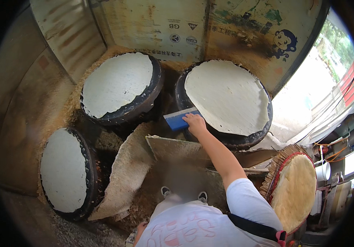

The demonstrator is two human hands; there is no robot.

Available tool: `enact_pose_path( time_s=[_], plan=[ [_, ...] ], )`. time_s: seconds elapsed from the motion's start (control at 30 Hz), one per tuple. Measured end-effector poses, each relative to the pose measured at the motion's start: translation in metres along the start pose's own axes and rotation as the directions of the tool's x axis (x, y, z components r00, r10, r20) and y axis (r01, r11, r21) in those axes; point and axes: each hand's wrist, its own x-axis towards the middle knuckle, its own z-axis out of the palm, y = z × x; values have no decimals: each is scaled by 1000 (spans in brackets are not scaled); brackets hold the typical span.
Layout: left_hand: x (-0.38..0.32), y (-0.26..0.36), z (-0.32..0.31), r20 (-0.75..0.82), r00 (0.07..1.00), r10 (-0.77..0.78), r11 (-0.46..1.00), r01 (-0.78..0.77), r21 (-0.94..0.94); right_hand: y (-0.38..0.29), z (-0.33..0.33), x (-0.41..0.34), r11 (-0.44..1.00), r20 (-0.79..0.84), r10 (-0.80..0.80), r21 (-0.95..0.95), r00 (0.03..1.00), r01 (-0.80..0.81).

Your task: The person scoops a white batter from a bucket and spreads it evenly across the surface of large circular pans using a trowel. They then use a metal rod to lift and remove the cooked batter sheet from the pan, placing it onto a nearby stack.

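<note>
My right hand (196,124) reaches forward, gripping a wide scraper with a blue body (177,123) and a pale blade edge. The scraper is at the near left rim of a round black griddle (180,92). A thin white sheet of batter or dough (228,95) covers most of that griddle, its right edge slightly raised. To the left, another black griddle (157,83) bears a similar white sheet (118,83) with a ragged lower edge. Beside my shirt at the bottom, part of my left hand (141,228) shows low; its fingers are mostly hidden.
A third coated griddle (92,176) stands at the left. Rough pale matting (127,169) and an upright board (177,148) edge my standing area. At right, flat pale sheets (294,188) lie on a round, red-rimmed woven tray (274,179). Stained wall panels (155,27) rise behind.
</note>
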Motion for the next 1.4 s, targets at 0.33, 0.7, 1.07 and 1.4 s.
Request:
enact_pose_path(
  time_s=[0.33, 0.7, 1.07, 1.4],
  plan=[
    [27, 14, -58, 116, 985, -126, 985, 138, -101, -79, 15, -23, -108, 322, 586, 941, 743, -322],
    [27, 120, -117, 34, 997, 74, 902, -52, -428, -150, 38, -64, -240, 421, 712, 898, 562, -369],
    [11, 37, -126, 9, 972, -236, 607, 155, -780, -49, 73, 107, 392, 186, 647, 751, 739, -532],
    [35, 35, -53, 34, 998, -56, 998, 55, 31, 10, 56, 196, 162, 635, 459, 628, 621, -762]
  ],
)
